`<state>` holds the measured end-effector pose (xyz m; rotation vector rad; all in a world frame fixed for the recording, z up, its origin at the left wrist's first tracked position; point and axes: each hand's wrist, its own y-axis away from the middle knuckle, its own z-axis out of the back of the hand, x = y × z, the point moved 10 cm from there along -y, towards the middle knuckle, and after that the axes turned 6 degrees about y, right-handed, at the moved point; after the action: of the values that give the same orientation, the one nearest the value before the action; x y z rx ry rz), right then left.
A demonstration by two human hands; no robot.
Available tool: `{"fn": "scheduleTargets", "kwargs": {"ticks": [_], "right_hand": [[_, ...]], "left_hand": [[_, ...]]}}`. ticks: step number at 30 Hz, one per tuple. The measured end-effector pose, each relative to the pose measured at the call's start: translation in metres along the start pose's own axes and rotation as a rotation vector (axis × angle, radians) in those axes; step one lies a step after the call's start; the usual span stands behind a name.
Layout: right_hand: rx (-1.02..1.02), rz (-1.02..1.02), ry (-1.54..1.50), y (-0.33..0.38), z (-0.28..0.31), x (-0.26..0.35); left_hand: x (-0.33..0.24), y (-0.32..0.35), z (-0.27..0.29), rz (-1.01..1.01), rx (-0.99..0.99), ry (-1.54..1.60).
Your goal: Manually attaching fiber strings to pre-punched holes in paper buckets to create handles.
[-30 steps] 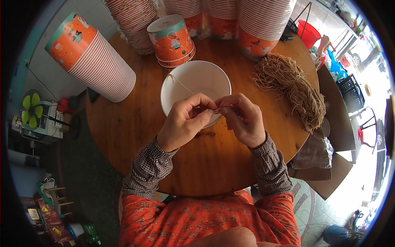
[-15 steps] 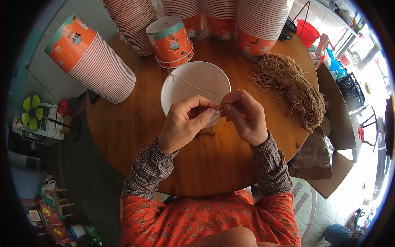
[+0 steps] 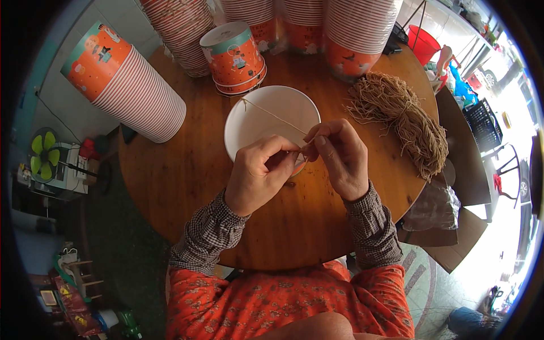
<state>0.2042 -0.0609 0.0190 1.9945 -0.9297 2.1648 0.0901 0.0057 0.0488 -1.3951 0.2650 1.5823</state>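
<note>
Where our fingertips meet above the near rim of the white paper bowl (image 3: 266,122), we pinch a thin tan string (image 3: 276,116) between them: the left hand (image 3: 262,173) has its thumb and forefinger closed narrowly on the strand, the other fingers curled under, and the right hand (image 3: 339,156) presses thumb and forefinger together on the same strand just beside the left, its remaining fingers bent loosely. From that pinch the string runs taut up and to the left across the open mouth of the bowl to its far rim, where it seems fastened, though we cannot tell how. The bowl stands upright on the round wooden table (image 3: 170,187), partly hidden by our knuckles on its near side. Our checked cuffs (image 3: 207,235) lie over the table's near edge, and the orange flowered garment (image 3: 283,306) fills the lower part of the view. To the right of the bowl, well apart from our hands, a loose hank of the same tan strings (image 3: 405,116) lies spread on the table. Just behind the bowl sits a short stack of orange and teal printed bowls (image 3: 233,56), upside down. At the far edge stand taller stacks of bowls (image 3: 345,34), and to the left a long stack (image 3: 127,90) lies tilted on its side. Beyond the table a red bucket (image 3: 424,42) stands at the upper right and a small green fan (image 3: 44,156) at the left.
</note>
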Motion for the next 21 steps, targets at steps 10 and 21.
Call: {"fn": "scheduleTargets", "kwargs": {"ticks": [10,21], "right_hand": [[0.056,-0.009,0.13,-0.002,-0.001,0.001],[0.068,0.006,0.188,-0.002,-0.002,-0.002]], "left_hand": [[0.011,0.003,0.002,0.046,0.011,0.106],[0.018,0.006,0.003,0.186,0.013,0.234]]}}
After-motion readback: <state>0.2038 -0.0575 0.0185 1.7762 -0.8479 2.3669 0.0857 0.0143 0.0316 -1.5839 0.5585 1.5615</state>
